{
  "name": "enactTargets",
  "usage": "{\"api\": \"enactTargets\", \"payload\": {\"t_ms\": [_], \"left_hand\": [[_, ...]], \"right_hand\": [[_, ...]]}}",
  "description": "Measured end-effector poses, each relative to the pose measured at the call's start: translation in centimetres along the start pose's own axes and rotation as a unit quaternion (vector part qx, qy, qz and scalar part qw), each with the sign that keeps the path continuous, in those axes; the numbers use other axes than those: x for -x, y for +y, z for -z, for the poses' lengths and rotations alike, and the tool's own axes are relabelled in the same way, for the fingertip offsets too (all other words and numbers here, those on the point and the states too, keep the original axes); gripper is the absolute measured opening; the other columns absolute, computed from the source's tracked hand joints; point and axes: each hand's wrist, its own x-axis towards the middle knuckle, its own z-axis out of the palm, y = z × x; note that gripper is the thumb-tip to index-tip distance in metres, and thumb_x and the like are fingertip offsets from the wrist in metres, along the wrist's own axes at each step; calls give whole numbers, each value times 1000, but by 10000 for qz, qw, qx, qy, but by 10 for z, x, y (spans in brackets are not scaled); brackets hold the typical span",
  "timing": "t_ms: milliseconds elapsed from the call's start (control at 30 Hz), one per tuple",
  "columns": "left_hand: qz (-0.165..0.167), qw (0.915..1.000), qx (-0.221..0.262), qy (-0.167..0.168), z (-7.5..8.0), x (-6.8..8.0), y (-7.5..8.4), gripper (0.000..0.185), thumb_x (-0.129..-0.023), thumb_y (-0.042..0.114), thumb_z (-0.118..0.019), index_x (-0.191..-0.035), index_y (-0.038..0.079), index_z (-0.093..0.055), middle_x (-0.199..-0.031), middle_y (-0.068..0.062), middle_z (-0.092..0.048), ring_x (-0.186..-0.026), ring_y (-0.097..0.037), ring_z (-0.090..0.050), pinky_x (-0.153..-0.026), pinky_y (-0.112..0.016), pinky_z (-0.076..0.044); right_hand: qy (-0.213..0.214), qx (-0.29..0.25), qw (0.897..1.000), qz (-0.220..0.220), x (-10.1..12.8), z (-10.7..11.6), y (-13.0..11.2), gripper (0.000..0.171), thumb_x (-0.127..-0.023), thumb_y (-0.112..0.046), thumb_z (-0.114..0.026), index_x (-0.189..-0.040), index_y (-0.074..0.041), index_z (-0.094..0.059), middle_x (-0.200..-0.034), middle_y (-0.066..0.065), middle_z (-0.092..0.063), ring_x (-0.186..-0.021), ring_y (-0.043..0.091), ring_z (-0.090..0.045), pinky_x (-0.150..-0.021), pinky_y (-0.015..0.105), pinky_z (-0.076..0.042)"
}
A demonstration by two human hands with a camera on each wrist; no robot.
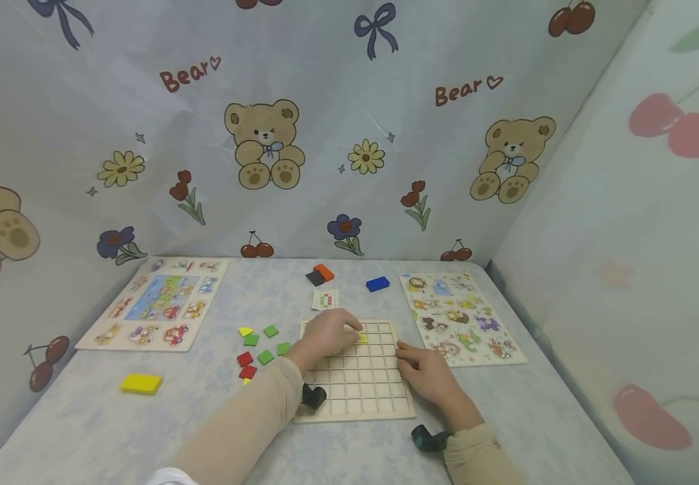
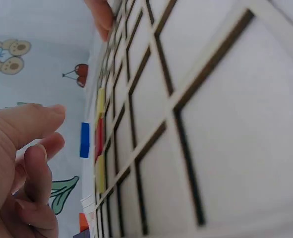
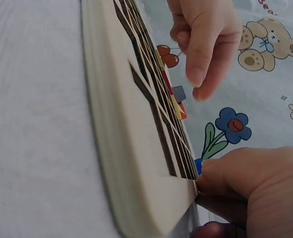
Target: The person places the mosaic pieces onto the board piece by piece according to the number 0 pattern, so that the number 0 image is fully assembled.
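Observation:
A pale wooden grid board (image 1: 361, 391) lies in front of me. Above its far part hovers my left hand (image 1: 328, 331), thumb and fingers loosely bent, nothing visible between them in the left wrist view. Beneath that hand a yellow tile (image 1: 363, 338) shows in the grid. The left wrist view has a red tile (image 2: 98, 136) between two yellow ones in a row at the board's far side. My right hand (image 1: 427, 372) pinches the board's right edge, its thumb (image 3: 225, 171) at the corner in the right wrist view.
Several loose green tiles (image 1: 271, 331), red tiles (image 1: 244, 359) and yellow tiles lie left of the board. A yellow block (image 1: 141, 384) sits farther left. Behind are a printed card (image 1: 325, 300), orange block (image 1: 324, 272) and blue block (image 1: 377, 283). Picture puzzles (image 1: 201, 337) flank both sides.

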Motion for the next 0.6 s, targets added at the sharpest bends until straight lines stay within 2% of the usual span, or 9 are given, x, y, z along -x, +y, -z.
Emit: {"api": "enactTargets", "payload": {"t_ms": [100, 167, 233, 333, 400, 467, 533, 600], "left_hand": [[338, 9984, 181, 413, 19, 14, -7, 23, -97, 33, -72, -118, 27, -78, -131, 2, -69, -127, -25, -62, -97, -48, -54], [674, 9945, 192, 781, 36, 26, -17, 25, -97, 35, -72, -120, 28, -77, -134, 1, -68, -130, -27, -60, -98, -50, -53], [1050, 9878, 157, 1141, 53, 39, -30, 25, -97, 35, -71, -121, 28, -77, -134, 0, -68, -129, -27, -61, -96, -50, -53], [1585, 9748, 180, 1560, 70, 56, -52, 27, -97, 34, -71, -122, 25, -76, -133, -2, -69, -118, -27, -65, -87, -47, -54], [1865, 9683, 242, 1645, 74, 65, -66, 30, -97, 34, -71, -124, 23, -75, -133, -4, -69, -115, -26, -65, -87, -45, -53], [2076, 9653, 313, 1553, 73, 71, -79, 34, -96, 34, -72, -128, 21, -73, -134, -6, -69, -110, -25, -64, -85, -44, -52], [2191, 9656, 183, 1391, 70, 75, -89, 39, -94, 35, -74, -130, 20, -72, -133, -6, -69, -105, -22, -64, -83, -40, -52], [2207, 9674, 5, 1246, 66, 78, -97, 42, -92, 35, -76, -131, 18, -72, -130, -7, -70, -94, -20, -65, -75, -37, -51]], "right_hand": [[24, 7, 10000, 80, 1, 1, 1, 28, -97, -17, -70, -123, -5, -75, -141, 7, -65, -130, 30, -62, -108, 50, -47], [-19, 5, 10000, 75, 1, 2, 1, 29, -98, -18, -70, -123, -5, -74, -141, 7, -64, -131, 30, -61, -108, 50, -47], [-46, 42, 10000, 61, 1, 3, 2, 30, -98, -19, -70, -124, -5, -74, -142, 7, -64, -132, 31, -61, -109, 51, -46], [-57, 74, 10000, -30, 1, 4, 3, 31, -98, -20, -70, -125, -6, -74, -142, 6, -63, -133, 32, -59, -110, 51, -45], [-45, 81, 9999, -59, 1, 4, 4, 31, -97, -20, -70, -125, -6, -74, -143, 7, -63, -133, 33, -59, -110, 52, -45], [-53, 69, 9999, -75, 1, 4, 4, 31, -97, -20, -70, -125, -7, -74, -143, 7, -63, -134, 33, -58, -110, 52, -44], [-80, 31, 9999, -63, 1, 3, 4, 30, -97, -20, -70, -124, -6, -74, -143, 7, -63, -134, 33, -58, -111, 52, -44], [-100, -41, 9999, -12, 0, 1, 3, 30, -97, -19, -70, -124, -6, -74, -142, 8, -63, -133, 33, -59, -110, 52, -44]]}}
